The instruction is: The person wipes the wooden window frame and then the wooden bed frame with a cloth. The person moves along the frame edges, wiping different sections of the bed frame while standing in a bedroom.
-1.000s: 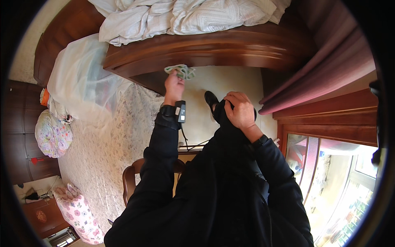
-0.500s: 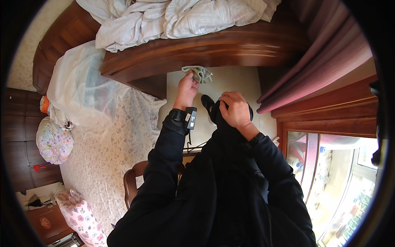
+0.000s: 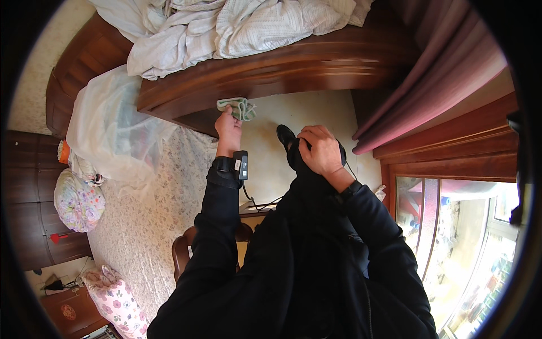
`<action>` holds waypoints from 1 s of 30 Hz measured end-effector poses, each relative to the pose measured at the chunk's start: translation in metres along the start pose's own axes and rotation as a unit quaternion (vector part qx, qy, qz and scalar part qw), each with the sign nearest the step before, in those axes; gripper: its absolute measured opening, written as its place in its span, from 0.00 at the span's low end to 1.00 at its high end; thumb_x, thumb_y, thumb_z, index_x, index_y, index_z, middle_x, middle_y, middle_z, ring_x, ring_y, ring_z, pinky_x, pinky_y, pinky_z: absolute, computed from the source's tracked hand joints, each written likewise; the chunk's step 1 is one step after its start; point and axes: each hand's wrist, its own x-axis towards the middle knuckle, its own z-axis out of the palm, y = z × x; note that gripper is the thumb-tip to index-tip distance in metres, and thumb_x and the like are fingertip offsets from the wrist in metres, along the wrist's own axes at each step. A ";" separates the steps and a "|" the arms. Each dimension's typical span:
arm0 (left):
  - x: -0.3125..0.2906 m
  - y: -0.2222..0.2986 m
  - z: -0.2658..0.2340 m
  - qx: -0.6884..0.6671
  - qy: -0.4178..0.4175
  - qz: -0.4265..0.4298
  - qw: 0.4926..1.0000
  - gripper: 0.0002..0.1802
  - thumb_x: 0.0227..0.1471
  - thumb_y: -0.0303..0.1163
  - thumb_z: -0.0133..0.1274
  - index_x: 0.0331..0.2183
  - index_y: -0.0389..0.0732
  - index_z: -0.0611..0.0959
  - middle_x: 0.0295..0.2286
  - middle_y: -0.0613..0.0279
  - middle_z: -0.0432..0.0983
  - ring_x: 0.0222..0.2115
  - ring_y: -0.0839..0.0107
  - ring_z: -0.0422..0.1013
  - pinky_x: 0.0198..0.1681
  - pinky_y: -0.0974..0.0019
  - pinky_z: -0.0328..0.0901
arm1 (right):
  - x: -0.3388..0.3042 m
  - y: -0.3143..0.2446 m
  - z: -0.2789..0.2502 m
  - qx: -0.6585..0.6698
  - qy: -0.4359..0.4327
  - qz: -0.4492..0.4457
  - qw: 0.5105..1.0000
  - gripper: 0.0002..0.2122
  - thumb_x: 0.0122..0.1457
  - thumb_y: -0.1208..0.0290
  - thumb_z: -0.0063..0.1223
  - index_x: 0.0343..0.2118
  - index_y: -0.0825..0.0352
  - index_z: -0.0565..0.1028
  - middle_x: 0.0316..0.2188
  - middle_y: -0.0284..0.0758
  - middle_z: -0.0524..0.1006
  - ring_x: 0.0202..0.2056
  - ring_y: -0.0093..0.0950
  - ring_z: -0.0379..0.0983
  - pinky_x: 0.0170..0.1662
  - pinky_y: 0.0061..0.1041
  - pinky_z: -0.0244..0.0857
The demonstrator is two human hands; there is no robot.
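Note:
A folded green-and-white cloth [image 3: 241,108] is gripped in my left hand [image 3: 228,131], close against the lower part of the dark wooden footboard [image 3: 271,73]. The cloth's loose folds stick out to the right of my fingers. My right hand [image 3: 320,148] rests on my bent knee, its fingers curled over the dark trouser fabric. Both wrists wear black straps, and the left one carries a small black box [image 3: 241,165] with a cable.
Rumpled white bedding [image 3: 248,34] lies above the footboard. A bed with a patterned cover [image 3: 152,209] and clear plastic sheeting [image 3: 113,124] stands at the left. A wooden chair [image 3: 182,254] is by my left arm. Purple curtains [image 3: 435,79] hang at the right, beside a wood-framed window.
My left hand has moved left along the footboard with the cloth, and slightly nearer to me. My right hand has stayed on the knee.

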 end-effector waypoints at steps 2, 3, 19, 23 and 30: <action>-0.016 -0.004 0.015 0.018 -0.033 0.039 0.999 0.04 0.66 0.30 0.60 0.40 0.42 0.84 0.34 0.65 0.82 0.32 0.72 0.78 0.30 0.67 0.70 | 0.000 0.001 0.000 0.003 -0.001 0.002 1.000 0.05 0.57 0.72 0.59 0.34 0.63 0.84 0.39 0.32 0.83 0.44 0.38 0.78 0.49 0.37 0.74; -0.025 -0.005 0.020 0.032 -0.045 0.056 0.997 0.03 0.66 0.31 0.61 0.39 0.42 0.84 0.33 0.66 0.82 0.32 0.73 0.77 0.28 0.68 0.69 | 0.000 0.001 -0.001 0.006 -0.002 0.002 1.000 0.05 0.57 0.72 0.59 0.34 0.63 0.84 0.39 0.32 0.83 0.44 0.38 0.78 0.49 0.37 0.74; -0.049 -0.008 0.057 0.084 -0.031 0.113 0.990 0.07 0.64 0.31 0.59 0.33 0.45 0.78 0.24 0.71 0.73 0.18 0.77 0.63 0.19 0.67 0.54 | -0.005 0.003 -0.003 0.005 0.015 0.002 1.000 0.05 0.56 0.73 0.60 0.33 0.63 0.85 0.39 0.32 0.84 0.45 0.37 0.79 0.49 0.37 0.75; -0.038 -0.017 0.052 0.106 -0.039 0.164 0.980 0.04 0.65 0.31 0.59 0.36 0.44 0.80 0.29 0.70 0.77 0.23 0.76 0.68 0.24 0.67 0.60 | -0.005 0.003 -0.004 0.014 0.014 0.004 1.000 0.05 0.56 0.73 0.60 0.33 0.63 0.85 0.38 0.32 0.84 0.45 0.37 0.79 0.48 0.37 0.75; -0.026 -0.026 0.053 0.077 0.012 0.107 0.991 0.09 0.65 0.28 0.57 0.45 0.38 0.81 0.40 0.64 0.81 0.37 0.71 0.77 0.39 0.63 0.70 | -0.006 0.003 -0.008 0.016 0.025 -0.003 1.000 0.05 0.56 0.73 0.59 0.33 0.63 0.85 0.38 0.32 0.84 0.45 0.37 0.79 0.49 0.36 0.75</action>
